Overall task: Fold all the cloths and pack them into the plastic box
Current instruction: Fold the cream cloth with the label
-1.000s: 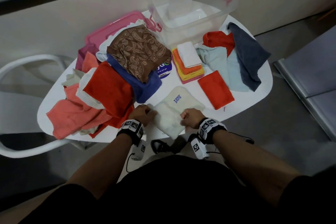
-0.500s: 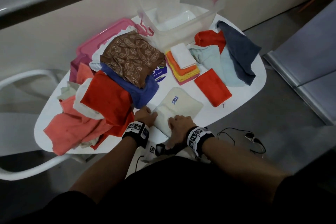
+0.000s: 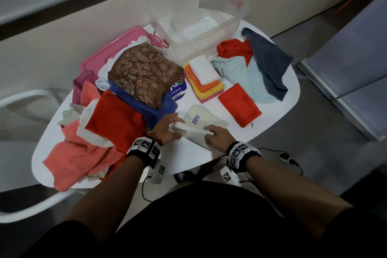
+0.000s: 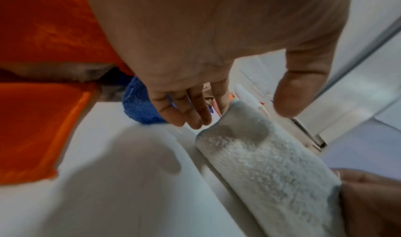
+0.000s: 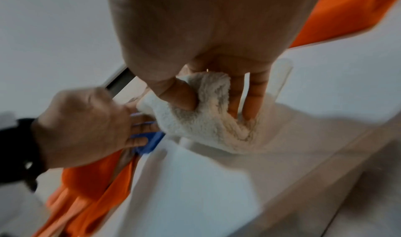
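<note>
A cream cloth (image 3: 199, 123) with a blue print lies at the table's near edge. My left hand (image 3: 170, 126) pinches its left end and my right hand (image 3: 212, 133) its right end, with the near edge lifted and curled over toward the far side. In the left wrist view the cloth (image 4: 260, 163) runs between my straight fingers and thumb (image 4: 256, 108). In the right wrist view my thumb and fingers (image 5: 212, 103) pinch a bunched fold of the cloth (image 5: 206, 126). The clear plastic box (image 3: 201, 46) stands at the table's far side.
A stack of folded cloths (image 3: 204, 77) and a folded red cloth (image 3: 239, 103) lie before the box. Unfolded light blue (image 3: 251, 77), dark grey (image 3: 270, 60) and red cloths lie right. A heap with red (image 3: 115, 119), brown paisley (image 3: 144, 71) and blue cloths covers the left, over a pink lid (image 3: 104, 56).
Both hands have raised the cream cloth's near edge from the table and brought it away from me, over the rest of the cloth. The head view has shifted a little.
</note>
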`<action>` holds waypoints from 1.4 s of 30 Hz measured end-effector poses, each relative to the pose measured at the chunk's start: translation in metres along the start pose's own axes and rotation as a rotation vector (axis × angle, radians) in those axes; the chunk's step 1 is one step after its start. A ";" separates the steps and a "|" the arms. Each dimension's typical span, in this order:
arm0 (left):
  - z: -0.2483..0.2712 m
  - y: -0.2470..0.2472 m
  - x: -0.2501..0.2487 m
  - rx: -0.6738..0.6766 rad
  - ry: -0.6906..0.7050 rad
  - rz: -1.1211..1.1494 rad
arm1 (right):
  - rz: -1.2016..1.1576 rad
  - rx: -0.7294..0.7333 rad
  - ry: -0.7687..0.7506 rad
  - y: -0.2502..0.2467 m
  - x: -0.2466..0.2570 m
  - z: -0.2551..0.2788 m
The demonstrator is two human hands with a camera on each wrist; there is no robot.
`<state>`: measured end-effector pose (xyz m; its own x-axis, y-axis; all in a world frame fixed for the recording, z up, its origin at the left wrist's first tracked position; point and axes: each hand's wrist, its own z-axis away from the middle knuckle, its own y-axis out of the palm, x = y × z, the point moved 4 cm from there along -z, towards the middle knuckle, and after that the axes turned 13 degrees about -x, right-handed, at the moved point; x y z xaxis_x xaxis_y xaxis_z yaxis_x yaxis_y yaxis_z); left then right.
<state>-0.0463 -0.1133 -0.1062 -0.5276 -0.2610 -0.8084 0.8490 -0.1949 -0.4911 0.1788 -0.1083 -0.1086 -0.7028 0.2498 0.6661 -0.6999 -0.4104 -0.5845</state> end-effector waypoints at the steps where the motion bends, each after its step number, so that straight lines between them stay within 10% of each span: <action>1: -0.005 0.004 -0.002 0.006 0.015 0.008 | -0.045 -0.016 0.036 -0.004 -0.003 -0.002; 9: -0.036 0.030 -0.013 -0.234 -0.123 -0.072 | -0.265 -0.152 0.262 -0.019 -0.024 -0.016; 16: -0.056 0.044 -0.018 -0.255 -0.008 -0.311 | -0.079 -0.208 0.220 -0.023 -0.029 -0.021; 27: -0.057 0.051 -0.015 -0.385 -0.207 -0.472 | 0.381 -0.116 0.253 -0.030 -0.018 -0.037; 33: -0.048 0.056 -0.017 -0.196 -0.252 -0.591 | 0.706 -0.205 0.120 -0.042 -0.004 -0.043; 39: -0.041 0.067 -0.030 -0.204 -0.284 -0.068 | 0.743 -0.181 0.104 -0.054 -0.014 -0.036; 42: -0.040 0.068 -0.047 -0.118 -0.202 0.021 | 0.616 -0.173 -0.140 -0.050 -0.019 -0.040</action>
<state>0.0372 -0.0768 -0.1146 -0.4950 -0.4499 -0.7434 0.8510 -0.0783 -0.5193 0.2223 -0.0573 -0.1109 -0.9667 -0.1071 0.2324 -0.1930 -0.2916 -0.9369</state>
